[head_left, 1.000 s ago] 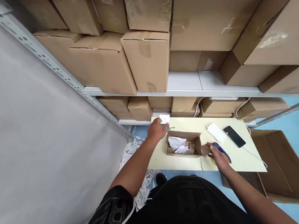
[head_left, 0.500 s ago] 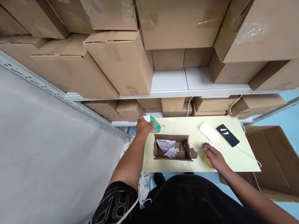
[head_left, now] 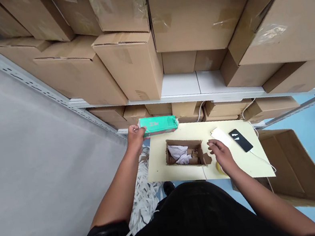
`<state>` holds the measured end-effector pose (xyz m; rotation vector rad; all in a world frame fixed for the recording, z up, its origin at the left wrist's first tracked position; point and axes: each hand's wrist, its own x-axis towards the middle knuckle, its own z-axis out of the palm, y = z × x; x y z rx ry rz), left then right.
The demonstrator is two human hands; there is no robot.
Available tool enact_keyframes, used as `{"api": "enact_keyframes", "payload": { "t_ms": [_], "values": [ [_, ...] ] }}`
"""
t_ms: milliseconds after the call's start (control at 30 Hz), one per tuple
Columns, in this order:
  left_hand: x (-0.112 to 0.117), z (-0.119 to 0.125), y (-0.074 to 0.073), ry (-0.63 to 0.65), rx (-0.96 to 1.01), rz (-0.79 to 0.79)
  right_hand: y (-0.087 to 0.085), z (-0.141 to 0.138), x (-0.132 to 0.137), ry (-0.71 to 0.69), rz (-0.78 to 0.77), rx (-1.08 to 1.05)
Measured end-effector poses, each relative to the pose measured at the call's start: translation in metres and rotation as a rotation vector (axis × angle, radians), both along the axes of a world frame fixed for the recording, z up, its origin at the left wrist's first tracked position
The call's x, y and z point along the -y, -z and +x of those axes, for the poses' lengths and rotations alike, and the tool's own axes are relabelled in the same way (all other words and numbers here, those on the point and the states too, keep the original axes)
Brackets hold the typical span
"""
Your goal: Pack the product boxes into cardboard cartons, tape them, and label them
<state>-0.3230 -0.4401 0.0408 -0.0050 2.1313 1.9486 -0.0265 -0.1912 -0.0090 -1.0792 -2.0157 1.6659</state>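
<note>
My left hand (head_left: 134,135) grips one end of a long green box (head_left: 159,125) and holds it level above the far left corner of a small pale yellow table (head_left: 159,162). A small open cardboard box (head_left: 185,153) with crumpled white paper inside sits in the middle of the table. My right hand (head_left: 220,155) hovers just right of that box with its fingers loosely spread and nothing in them; a yellow tape roll (head_left: 219,168) peeks out under it.
A white card (head_left: 219,136) and a black phone (head_left: 240,140) on a white cable lie at the table's right. A large open carton (head_left: 294,167) stands on the blue floor to the right. Shelves stacked with cardboard boxes (head_left: 132,61) rise behind. Paper strips (head_left: 142,198) litter the floor at left.
My left hand picked the green box up from the table's far left corner and turned it level. My right hand came off the tape roll and rose toward the small box.
</note>
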Motion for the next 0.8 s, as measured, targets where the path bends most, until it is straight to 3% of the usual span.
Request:
{"api": "enact_keyframes", "payload": {
  "t_ms": [67, 133, 233, 300, 467, 600, 800],
  "values": [
    [0.002, 0.030, -0.008, 0.098, 0.043, 0.062, -0.014, -0.020, 0.015, -0.016, -0.107, -0.073],
    [0.000, 0.062, -0.007, 0.225, 0.116, 0.075, -0.023, -0.032, 0.027, -0.025, -0.145, -0.101],
    [-0.004, 0.104, 0.009, 0.325, 0.200, 0.059, -0.024, -0.026, 0.036, -0.030, -0.020, -0.048],
    [-0.003, 0.120, 0.023, 0.383, 0.173, -0.036, -0.020, -0.013, 0.038, -0.047, 0.083, 0.024],
    [0.008, 0.129, 0.040, 0.525, -0.049, -0.367, -0.006, 0.007, 0.042, -0.103, 0.215, 0.174],
    [0.010, 0.123, 0.045, 0.586, -0.168, -0.543, 0.012, 0.003, 0.042, -0.165, 0.319, 0.248],
    [0.006, 0.117, 0.072, 0.710, -0.362, -0.751, 0.043, -0.013, 0.031, -0.241, 0.465, 0.343]
  ]
}}
